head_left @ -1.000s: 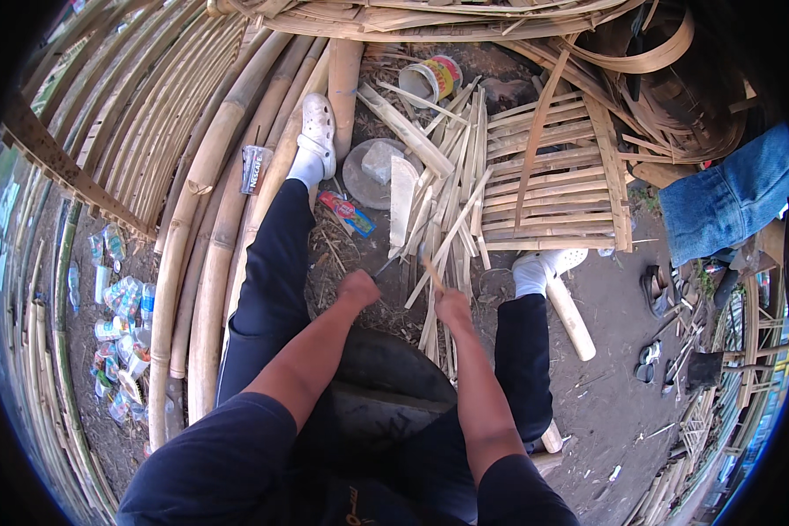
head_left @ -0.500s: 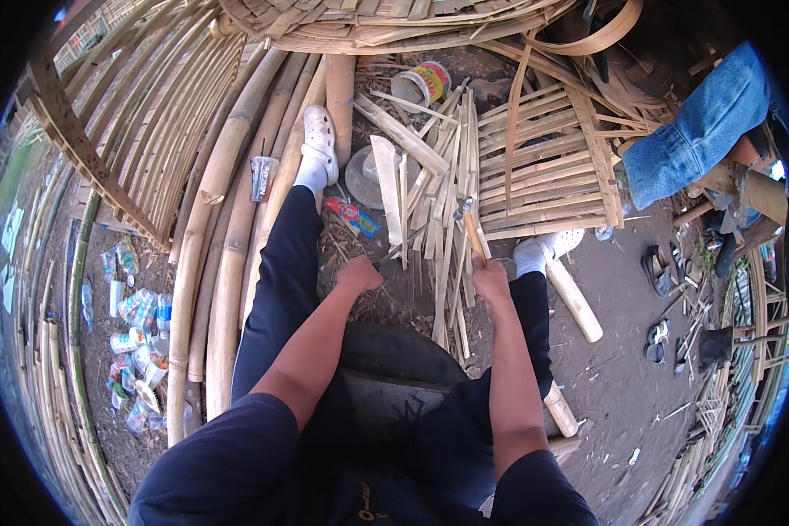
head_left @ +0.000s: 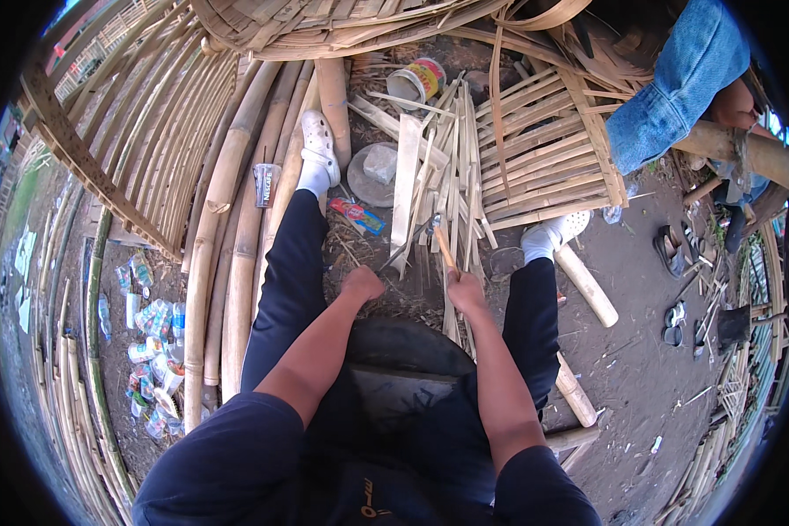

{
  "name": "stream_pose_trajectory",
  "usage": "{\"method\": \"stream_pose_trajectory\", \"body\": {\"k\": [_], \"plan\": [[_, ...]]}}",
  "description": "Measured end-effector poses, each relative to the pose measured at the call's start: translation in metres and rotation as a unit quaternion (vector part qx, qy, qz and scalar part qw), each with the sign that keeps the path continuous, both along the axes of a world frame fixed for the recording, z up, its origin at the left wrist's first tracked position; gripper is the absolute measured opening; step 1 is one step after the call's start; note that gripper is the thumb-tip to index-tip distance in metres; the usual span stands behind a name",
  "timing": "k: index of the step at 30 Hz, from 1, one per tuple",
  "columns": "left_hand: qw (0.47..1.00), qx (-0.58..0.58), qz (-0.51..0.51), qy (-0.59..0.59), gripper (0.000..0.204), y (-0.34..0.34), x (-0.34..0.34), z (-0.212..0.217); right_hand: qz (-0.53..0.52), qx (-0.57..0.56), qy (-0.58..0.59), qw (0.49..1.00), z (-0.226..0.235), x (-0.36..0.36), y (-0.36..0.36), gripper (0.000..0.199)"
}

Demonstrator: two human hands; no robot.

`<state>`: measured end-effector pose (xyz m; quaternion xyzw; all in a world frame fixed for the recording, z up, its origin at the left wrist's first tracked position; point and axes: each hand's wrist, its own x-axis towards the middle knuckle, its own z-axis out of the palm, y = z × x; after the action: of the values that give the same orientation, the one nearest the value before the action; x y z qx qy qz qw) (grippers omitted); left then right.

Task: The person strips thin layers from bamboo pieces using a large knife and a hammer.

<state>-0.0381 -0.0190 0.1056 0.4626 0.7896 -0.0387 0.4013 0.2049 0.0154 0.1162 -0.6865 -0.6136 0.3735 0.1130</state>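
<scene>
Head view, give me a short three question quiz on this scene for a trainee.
1. True or false: the right hand grips a wooden-handled blade.
2. Which hand is an empty fist near the ground: A left hand, B right hand?
3. Fill in: the blade points at a pile of split ____ strips.

Key: 1 true. 2 A. 3 bamboo.

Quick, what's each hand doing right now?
Left hand: closed in a loose fist; whether it holds anything cannot be told.
Right hand: closed on the wooden handle of a knife, blade over the bamboo strips.
</scene>
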Motion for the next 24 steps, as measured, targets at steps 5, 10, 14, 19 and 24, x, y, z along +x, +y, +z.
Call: {"method": "stream_pose_trajectory", "body": {"k": [5, 10, 14, 19, 24], "plan": [[1.000, 0.007, 0.014, 0.017, 0.039, 0.001, 0.005, -0.013, 0.052, 0.049, -0.042, 0.997, -0.008, -0.012, 0.003, 0.056], [1.000, 0.022, 0.001, 0.009, 0.040, 0.004, 0.006, -0.012, 0.008, 0.068, -0.015, 0.998, -0.011, -0.005, 0.011, 0.052], [1.000, 0.007, 0.004, 0.011, 0.040, 0.000, -0.007, -0.022, -0.036, 0.251, 0.087, 0.963, 0.067, -0.020, 0.019, 0.046], [1.000, 0.008, -0.021, 0.008, 0.040, 0.007, -0.003, -0.019, -0.104, 0.344, 0.156, 0.920, 0.080, -0.023, 0.027, 0.041], [0.996, -0.016, -0.077, 0.044, 0.041, 0.002, 0.004, -0.029, 0.125, 0.019, -0.152, 0.980, -0.061, 0.002, -0.008, 0.045]]}}
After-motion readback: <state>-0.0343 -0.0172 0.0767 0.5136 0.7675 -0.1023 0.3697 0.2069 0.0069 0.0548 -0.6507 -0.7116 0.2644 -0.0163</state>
